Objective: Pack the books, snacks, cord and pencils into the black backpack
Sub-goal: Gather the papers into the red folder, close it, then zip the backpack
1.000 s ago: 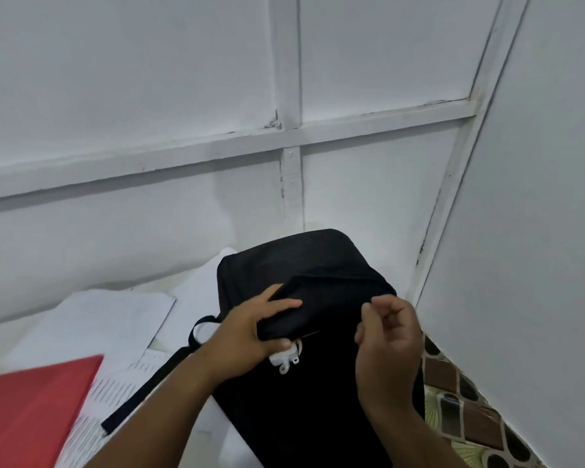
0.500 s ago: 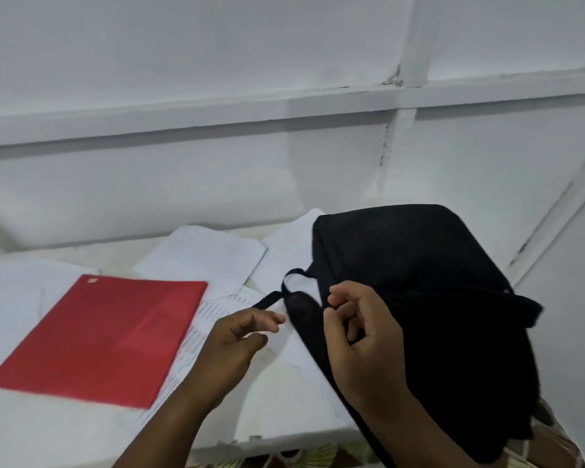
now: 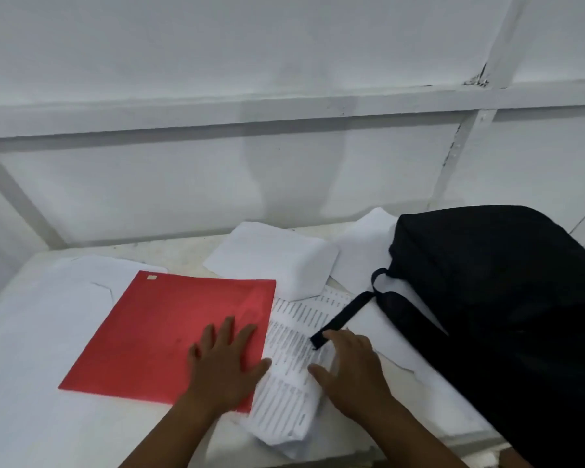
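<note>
**Both hands flat on the papers, backpack off to your right**

Your left hand (image 3: 225, 366) lies flat with its fingers spread on a smooth, thin red folder (image 3: 169, 332), a square-cornered sheet lying skewed on the white table (image 3: 24, 383). Your right hand (image 3: 348, 369) rests with its fingers straight and loose on a printed sheet (image 3: 291, 383) covered in rows of dark text, which curls over at its near end. Neither grip pinches or holds anything.

The black backpack (image 3: 504, 315) is soft matte fabric with a rounded top, and it fills the right side of the table up to the near edge. Its flat woven strap (image 3: 343, 317) runs from a small loop at the bag's left side down to your right fingertips; the strap's end lies just beside them.

Plain white papers (image 3: 274, 261), limp and overlapping, lie behind the folder, close to the white panelled wall (image 3: 284, 180). The table surface to the left of the folder is bare white.
</note>
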Demonstrator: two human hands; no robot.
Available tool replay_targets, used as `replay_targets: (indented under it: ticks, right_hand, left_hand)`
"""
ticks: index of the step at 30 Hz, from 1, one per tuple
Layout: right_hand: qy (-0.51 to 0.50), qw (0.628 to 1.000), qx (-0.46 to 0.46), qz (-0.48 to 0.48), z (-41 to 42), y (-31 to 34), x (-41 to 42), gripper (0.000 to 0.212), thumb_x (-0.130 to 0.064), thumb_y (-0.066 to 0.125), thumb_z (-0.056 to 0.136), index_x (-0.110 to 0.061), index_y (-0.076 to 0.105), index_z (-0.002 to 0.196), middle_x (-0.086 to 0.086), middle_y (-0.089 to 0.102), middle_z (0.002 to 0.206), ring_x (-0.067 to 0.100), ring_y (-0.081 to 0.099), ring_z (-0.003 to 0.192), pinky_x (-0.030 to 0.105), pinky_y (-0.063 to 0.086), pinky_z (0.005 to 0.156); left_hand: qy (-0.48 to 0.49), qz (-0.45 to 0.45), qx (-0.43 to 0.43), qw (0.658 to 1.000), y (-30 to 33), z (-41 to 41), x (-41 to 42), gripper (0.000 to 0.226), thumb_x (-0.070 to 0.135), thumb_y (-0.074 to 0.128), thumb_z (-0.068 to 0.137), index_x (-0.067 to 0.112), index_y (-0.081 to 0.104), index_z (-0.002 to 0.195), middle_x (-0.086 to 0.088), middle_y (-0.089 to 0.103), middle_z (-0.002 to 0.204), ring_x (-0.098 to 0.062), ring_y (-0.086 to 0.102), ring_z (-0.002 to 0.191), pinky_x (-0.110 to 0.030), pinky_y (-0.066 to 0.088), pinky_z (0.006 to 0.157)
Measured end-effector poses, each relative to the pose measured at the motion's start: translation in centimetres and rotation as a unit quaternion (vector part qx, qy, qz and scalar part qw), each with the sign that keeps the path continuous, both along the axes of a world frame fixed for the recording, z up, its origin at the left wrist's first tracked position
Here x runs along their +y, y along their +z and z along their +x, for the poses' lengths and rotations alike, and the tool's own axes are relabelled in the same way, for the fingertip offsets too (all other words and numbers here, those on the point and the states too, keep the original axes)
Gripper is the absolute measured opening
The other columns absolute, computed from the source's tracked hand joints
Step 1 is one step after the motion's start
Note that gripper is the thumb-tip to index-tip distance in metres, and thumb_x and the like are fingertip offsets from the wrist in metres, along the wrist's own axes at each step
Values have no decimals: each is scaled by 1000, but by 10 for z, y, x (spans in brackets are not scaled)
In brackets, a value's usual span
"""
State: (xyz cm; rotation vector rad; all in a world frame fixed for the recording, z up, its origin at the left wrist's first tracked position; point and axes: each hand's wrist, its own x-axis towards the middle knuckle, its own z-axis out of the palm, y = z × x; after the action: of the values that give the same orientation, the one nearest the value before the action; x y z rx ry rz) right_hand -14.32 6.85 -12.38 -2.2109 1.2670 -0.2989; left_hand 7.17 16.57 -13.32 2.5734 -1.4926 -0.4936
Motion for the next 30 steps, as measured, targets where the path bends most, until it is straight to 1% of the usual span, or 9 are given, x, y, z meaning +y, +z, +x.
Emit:
replay_targets:
  ticks: [3,10,14,18,21,24,26,28,30]
  right_hand:
    - [-15,998,51,-15,16,-4,13,75,-66,63,78,-36,35,140,-8,28,151,15,24,138,33,26,114]
    - [-11,994,102,23,31,-6,14,83,-54,65,85,-34,23,153,-3,7,165,24,1,151,42,7,123]
    - [7,986,166,4,33,6,7,81,-61,67,78,-38,31,148,-4,18,160,22,13,148,41,12,118]
    - [0,990,128,-59,48,20,-5,63,-58,70,78,-38,48,134,-9,37,140,14,32,131,34,24,108]
    - [23,996,68,-48,66,18,-19,61,-45,66,89,-31,42,142,-6,34,151,15,30,140,36,20,115]
    - [62,995,83,-12,77,12,-36,66,-39,54,98,-30,22,155,-6,12,164,17,8,151,43,7,122]
    - [81,991,108,3,78,7,-48,67,-38,48,101,-30,12,157,-7,6,166,19,2,152,46,4,122]
    - [91,988,125,-15,77,4,-57,67,-41,48,100,-28,14,157,-7,15,163,20,10,150,44,8,119]
    - [90,982,147,-71,73,3,-65,61,-43,50,98,-28,28,152,-8,34,152,21,26,140,42,18,112]
  left_hand:
    - [14,-11,13,1000,-5,28,13,75,71,42,89,46,16,154,2,0,168,-38,-5,153,-65,6,119]
    - [19,-31,40,999,-7,76,26,67,61,45,93,45,21,153,3,-4,168,-34,-12,153,-65,-4,119]
    - [27,-39,50,998,-6,85,31,62,56,50,91,45,29,148,5,-1,168,-30,-11,153,-64,-4,119]
    - [30,-68,39,996,1,85,26,60,60,55,85,44,37,141,3,14,165,-32,-3,153,-64,4,119]
    - [-48,-127,24,990,3,81,18,71,73,48,80,47,35,145,6,16,165,-27,0,154,-59,8,118]
    - [-135,-82,19,987,0,68,10,73,82,44,78,52,37,145,13,0,166,-18,-18,152,-50,-7,118]
    - [-110,-57,39,992,-4,61,8,75,83,50,75,51,42,142,16,2,166,-18,-20,151,-53,-7,119]
    - [-80,-44,36,995,-5,57,7,77,85,51,71,50,45,139,19,4,166,-18,-20,151,-55,-4,119]
    - [-77,-26,4,997,-4,55,4,83,91,46,67,49,46,138,22,2,164,-18,-24,151,-55,-1,119]
